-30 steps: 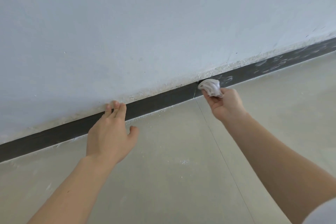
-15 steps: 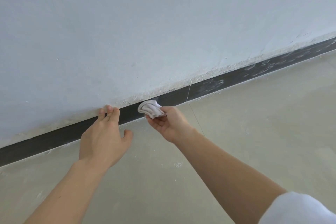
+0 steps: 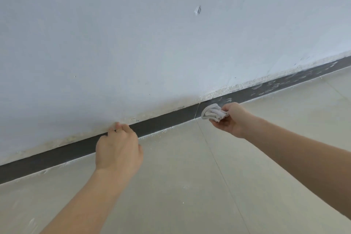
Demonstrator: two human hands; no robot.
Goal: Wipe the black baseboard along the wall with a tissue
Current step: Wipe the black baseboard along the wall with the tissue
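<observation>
The black baseboard (image 3: 167, 119) runs slantwise along the foot of the white wall, from lower left to upper right. My right hand (image 3: 230, 119) grips a crumpled white tissue (image 3: 213, 113) and presses it against the baseboard just right of a joint in the strip. Right of the tissue the baseboard carries white dust smears; left of it the strip looks dark and even. My left hand (image 3: 118, 148) rests against the baseboard, fingertips on the wall's lower edge, holding nothing.
The white wall (image 3: 152, 43) fills the upper view, with a small chip (image 3: 198, 10) in it and a crumbly plaster line above the baseboard. Pale floor tiles (image 3: 190, 186) with white dust specks and a thin grout line (image 3: 218, 161) lie below.
My right hand slid the tissue left along the baseboard toward my left hand, then back right past the joint. My left hand stayed braced at the wall.
</observation>
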